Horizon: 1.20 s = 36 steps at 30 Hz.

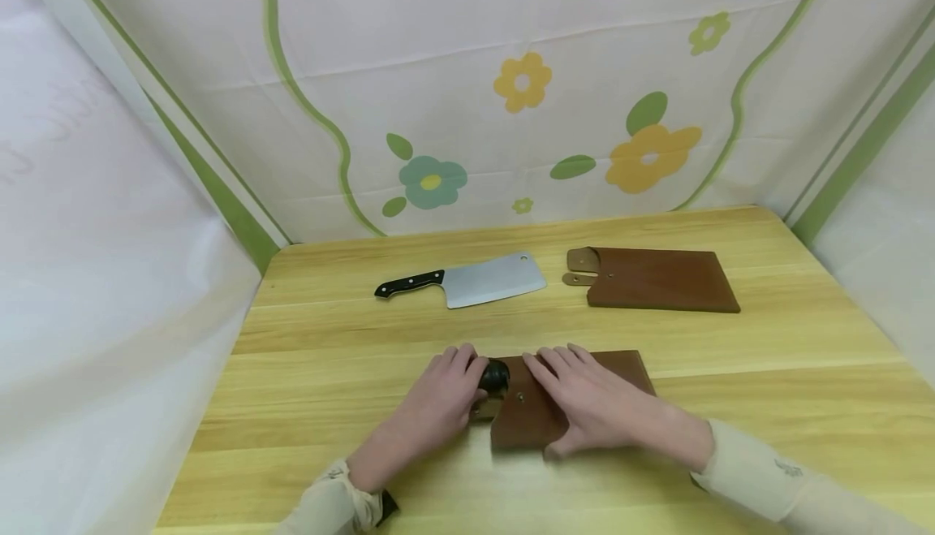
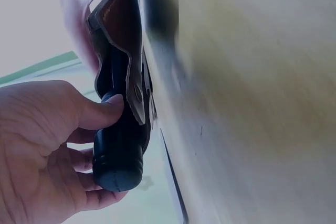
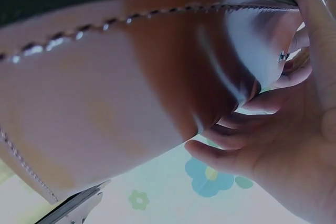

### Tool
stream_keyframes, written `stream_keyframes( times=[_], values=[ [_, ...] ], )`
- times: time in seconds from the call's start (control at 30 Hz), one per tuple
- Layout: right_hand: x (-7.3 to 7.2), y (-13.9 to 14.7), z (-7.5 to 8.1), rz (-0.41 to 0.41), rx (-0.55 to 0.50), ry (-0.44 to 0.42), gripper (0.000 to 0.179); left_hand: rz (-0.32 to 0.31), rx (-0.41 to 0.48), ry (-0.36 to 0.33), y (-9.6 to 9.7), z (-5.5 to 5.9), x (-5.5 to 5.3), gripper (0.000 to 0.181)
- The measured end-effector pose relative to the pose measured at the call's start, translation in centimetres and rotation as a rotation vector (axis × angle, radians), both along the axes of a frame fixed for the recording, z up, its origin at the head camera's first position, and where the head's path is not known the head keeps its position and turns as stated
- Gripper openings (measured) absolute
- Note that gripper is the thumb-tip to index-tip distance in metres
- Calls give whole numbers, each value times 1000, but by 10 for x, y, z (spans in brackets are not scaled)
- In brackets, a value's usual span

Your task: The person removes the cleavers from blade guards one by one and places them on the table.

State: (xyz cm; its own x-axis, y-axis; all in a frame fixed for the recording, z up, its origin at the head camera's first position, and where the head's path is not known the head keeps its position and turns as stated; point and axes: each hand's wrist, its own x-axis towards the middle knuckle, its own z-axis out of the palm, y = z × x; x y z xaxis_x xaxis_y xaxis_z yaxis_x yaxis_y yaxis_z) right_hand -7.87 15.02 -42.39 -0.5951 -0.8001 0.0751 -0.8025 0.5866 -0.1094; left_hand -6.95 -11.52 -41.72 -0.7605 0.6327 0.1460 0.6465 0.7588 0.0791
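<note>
My left hand [image 1: 441, 401] grips a black handle [image 2: 119, 153], thumb along one side and fingers curled round the other. The handle's rounded end sticks out of the mouth of a brown leather knife sheath [image 1: 527, 420]; whatever is inside is hidden. With the thumb on the near edge and fingertips at the far edge, my right hand [image 1: 588, 401] holds this sheath across its middle. Pale stitching and a metal snap show on the leather in the right wrist view. An open strap sits by the handle, below my left fingers.
Behind my hands lies a cleaver [image 1: 493, 282] with a black riveted handle. A second brown sheath [image 1: 661, 279], its straps undone, lies to the right of it. All are on a wooden table [image 1: 292, 389], with flowered white cloth [image 1: 467, 121] hanging at its back and sides.
</note>
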Motion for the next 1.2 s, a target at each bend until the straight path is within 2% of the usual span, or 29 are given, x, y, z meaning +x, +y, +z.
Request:
stream_keyframes(
  times=[0.4,0.6,0.87,1.2],
  values=[
    [0,6,3,-9,-15,-14,116,27,34,-60,-8,1,1,29],
    [-1,12,2,-15,-23,-9,116,25,29,-49,-13,1,1,32],
    [-4,19,3,-38,-25,-47,118,24,15,-45,-20,2,2,31],
    [-5,23,8,-6,-30,-43,116,10,55,-27,-25,0,2,31]
  ],
)
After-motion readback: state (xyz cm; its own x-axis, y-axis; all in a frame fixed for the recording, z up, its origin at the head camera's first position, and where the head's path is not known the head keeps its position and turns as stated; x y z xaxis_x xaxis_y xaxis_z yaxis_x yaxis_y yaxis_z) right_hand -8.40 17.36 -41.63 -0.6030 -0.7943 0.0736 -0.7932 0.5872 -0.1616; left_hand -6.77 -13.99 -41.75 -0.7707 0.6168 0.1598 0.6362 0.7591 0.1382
